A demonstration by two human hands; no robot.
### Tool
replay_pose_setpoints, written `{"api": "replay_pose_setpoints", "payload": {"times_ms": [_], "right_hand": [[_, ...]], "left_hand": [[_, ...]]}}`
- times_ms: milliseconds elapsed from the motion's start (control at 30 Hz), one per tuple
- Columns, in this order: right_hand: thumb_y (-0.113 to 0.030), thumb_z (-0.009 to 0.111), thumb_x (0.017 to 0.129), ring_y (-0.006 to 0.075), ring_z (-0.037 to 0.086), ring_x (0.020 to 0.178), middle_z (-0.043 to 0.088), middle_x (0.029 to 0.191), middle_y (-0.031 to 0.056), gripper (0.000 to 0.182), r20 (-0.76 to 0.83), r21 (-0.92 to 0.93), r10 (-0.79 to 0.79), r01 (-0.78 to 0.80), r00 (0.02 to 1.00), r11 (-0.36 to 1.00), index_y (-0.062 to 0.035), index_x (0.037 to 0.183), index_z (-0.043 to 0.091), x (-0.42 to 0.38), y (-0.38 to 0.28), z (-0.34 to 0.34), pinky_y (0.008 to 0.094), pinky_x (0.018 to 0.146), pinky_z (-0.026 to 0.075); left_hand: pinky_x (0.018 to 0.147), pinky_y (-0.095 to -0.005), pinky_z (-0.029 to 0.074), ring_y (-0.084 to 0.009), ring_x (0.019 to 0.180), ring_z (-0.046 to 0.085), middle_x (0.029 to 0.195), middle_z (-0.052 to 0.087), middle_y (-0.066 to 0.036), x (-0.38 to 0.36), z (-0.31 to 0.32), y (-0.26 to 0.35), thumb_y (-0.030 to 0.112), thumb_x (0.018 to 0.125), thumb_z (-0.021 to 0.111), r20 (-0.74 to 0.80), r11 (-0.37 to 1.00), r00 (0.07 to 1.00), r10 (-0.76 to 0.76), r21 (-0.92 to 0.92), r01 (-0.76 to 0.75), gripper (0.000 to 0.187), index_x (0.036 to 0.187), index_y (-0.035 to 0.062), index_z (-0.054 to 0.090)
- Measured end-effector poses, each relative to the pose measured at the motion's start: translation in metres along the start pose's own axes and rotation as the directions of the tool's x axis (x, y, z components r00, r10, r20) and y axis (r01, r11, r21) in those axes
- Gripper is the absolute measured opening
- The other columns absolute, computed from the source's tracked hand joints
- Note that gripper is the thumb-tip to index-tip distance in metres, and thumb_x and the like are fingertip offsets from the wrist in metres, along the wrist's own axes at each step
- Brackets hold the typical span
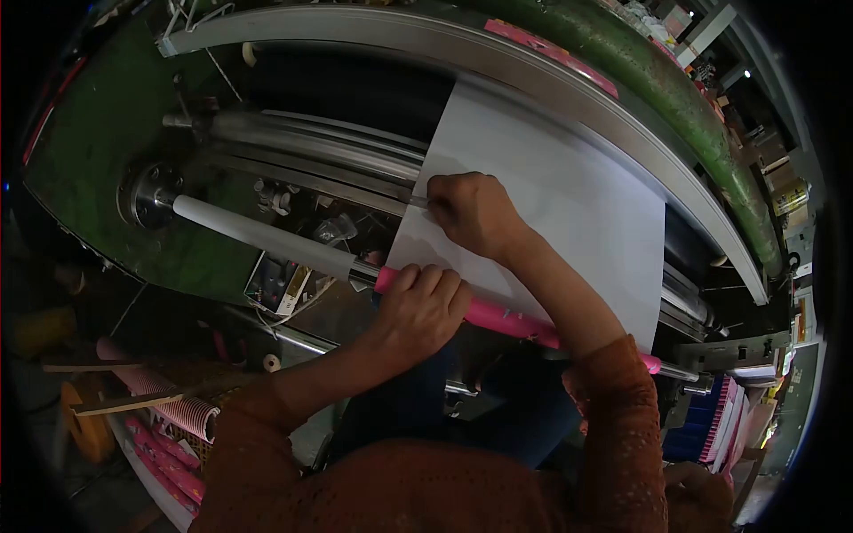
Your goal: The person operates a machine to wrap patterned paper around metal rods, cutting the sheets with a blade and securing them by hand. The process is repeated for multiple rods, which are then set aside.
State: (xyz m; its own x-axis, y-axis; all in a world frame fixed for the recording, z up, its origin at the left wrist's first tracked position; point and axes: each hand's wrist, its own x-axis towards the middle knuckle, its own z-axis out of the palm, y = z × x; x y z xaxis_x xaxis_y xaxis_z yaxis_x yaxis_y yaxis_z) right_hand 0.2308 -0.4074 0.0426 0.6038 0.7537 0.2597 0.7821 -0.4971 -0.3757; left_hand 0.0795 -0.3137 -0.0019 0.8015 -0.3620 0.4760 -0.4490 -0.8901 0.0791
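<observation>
My left hand (422, 306) is wrapped over the left end of a pink roll (511, 322), which sits on a long metal shaft (267, 234). Behind the roll, a wide white sheet (569, 200) stretches up over the machine's rollers. At the sheet's left edge, my right hand (475, 213) is closed in a fist. A small greyish tip shows beside its fingers, but what it belongs to is hidden. My right forearm crosses above the sheet and the roll.
A metal crossbar (426, 43) arches over the rollers, with a green roller (657, 80) beyond. The shaft meets a round flange (151, 195) on the green side plate (89, 169). Pink rolls (164, 462) lie at lower left. A blue bin (702, 417) stands at right.
</observation>
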Motion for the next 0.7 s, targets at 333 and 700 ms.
{"api": "replay_pose_setpoints", "payload": {"times_ms": [333, 700], "right_hand": [[-0.006, 0.061, 0.073, 0.0352, 0.065, 0.073, 0.065, 0.075, 0.0162, 0.008, 0.249, -0.279, -0.053, 0.123, 0.967, 0.952, -0.0032, 0.079, 0.065, -0.032, 0.014, -0.035, 0.0434, 0.067, 0.052], [-0.006, 0.058, 0.083, 0.0327, 0.062, 0.071, 0.062, 0.081, 0.0144, 0.007, 0.152, -0.798, 0.604, -0.264, 0.782, 0.542, -0.0027, 0.086, 0.064, -0.337, 0.165, -0.228, 0.0393, 0.062, 0.051]], "left_hand": [[0.077, -0.04, 0.044, -0.0251, 0.084, 0.054, 0.09, 0.055, -0.007, 0.008, -0.01, -0.003, 0.025, 0.064, 0.071, 0.073, 0.999, 0.997, 0.025, 0.032, -0.027, 0.035, 0.09, 0.0067, 0.056], [0.076, -0.0439, 0.044, -0.0307, 0.086, 0.056, 0.091, 0.055, -0.011, 0.005, -0.007, -0.007, 0.014, 0.057, 0.078, 0.032, 0.987, 0.995, 0.095, 0.13, -0.099, 0.047, 0.098, 0.0055, 0.055]]}}
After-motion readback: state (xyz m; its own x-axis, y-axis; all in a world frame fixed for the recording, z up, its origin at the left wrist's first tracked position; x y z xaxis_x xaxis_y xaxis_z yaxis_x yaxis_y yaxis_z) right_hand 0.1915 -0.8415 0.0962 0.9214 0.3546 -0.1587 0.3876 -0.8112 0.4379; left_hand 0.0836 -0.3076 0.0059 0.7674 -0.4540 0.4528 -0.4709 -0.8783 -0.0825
